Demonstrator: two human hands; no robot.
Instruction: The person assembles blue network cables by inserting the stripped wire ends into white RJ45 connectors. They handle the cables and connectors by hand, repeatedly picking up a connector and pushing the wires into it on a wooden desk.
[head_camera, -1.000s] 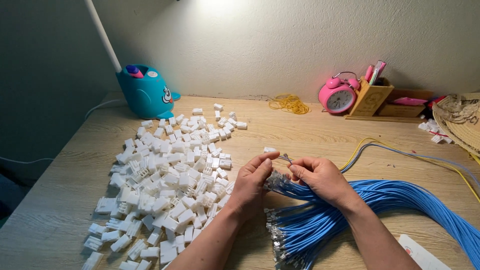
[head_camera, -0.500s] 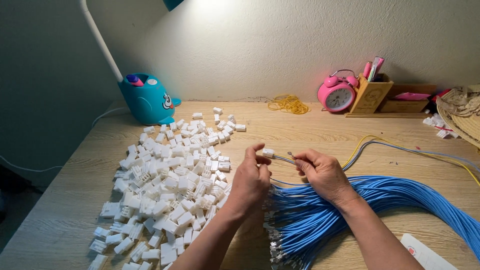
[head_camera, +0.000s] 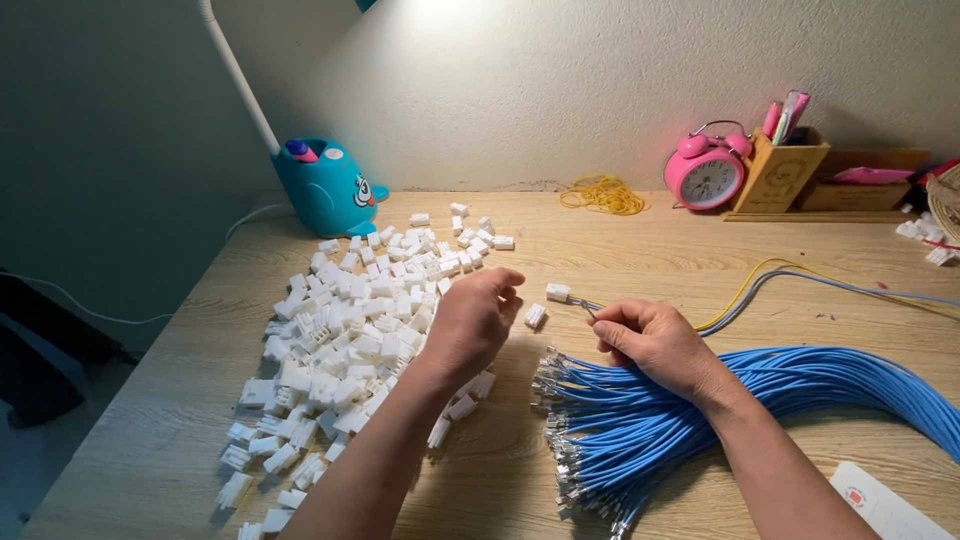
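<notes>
- Since the earlier frames, the left hand (head_camera: 470, 325) has drawn back from the right hand (head_camera: 655, 340). The white connector (head_camera: 557, 292) now rides on the wire end alone, where both hands were closed together around it a moment ago.
- That white connector is a small, blocky plastic housing. It sits just above the wooden table (head_camera: 640, 250), between the two hands, at the tip of a thin wire.
- The right hand is curled shut, pinching the wire just behind the connector, with its heel over the blue wire bundle (head_camera: 760, 400).
- The left hand is loosely curled, fingers bent inward. Whether it holds anything cannot be told from here. It hovers at the edge of the pile of white connectors (head_camera: 350, 340).
- One loose connector (head_camera: 535, 316) lies on the table just beside the left fingertips.
- To do this well, I judge the pinch should stay close behind the metal terminal so the wire does not buckle, and the housing should be checked for a full seat.
- Further out stand a teal lamp base (head_camera: 325, 190), yellow rubber bands (head_camera: 603, 195), a pink alarm clock (head_camera: 705, 175) and a wooden pen holder (head_camera: 785, 175).
</notes>
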